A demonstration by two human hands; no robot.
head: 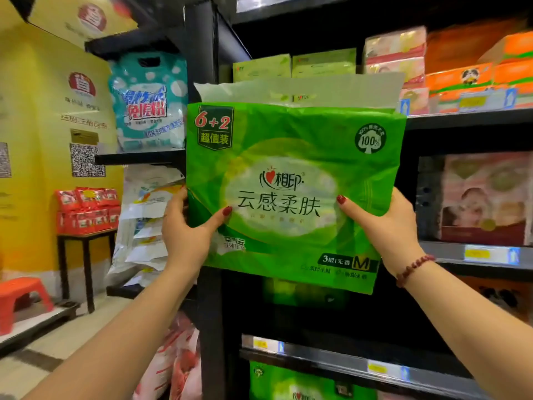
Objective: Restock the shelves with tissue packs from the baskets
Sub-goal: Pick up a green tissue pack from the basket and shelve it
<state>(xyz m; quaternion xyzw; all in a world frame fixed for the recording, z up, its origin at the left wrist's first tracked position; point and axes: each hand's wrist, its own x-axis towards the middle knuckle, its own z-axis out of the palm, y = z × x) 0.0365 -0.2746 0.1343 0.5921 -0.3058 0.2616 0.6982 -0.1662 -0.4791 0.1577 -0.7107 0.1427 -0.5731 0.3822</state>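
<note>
I hold a large green tissue pack [291, 168] upright in front of the black shelf unit [207, 67], its printed face toward me. My left hand [184, 229] grips its lower left edge, thumb on the front. My right hand [386, 223] grips its lower right edge, a beaded bracelet on that wrist. The pack covers the dark middle shelf bay behind it. Another green tissue pack [300, 385] lies on the bottom shelf. No basket is in view.
Light green boxes [291, 66] and orange tissue boxes [473, 76] fill the upper shelf. A pink pack [484, 197] sits on the right middle shelf. To the left hang detergent bags [148, 102], with red packets on a small black table [86, 241] and a red stool [20, 295].
</note>
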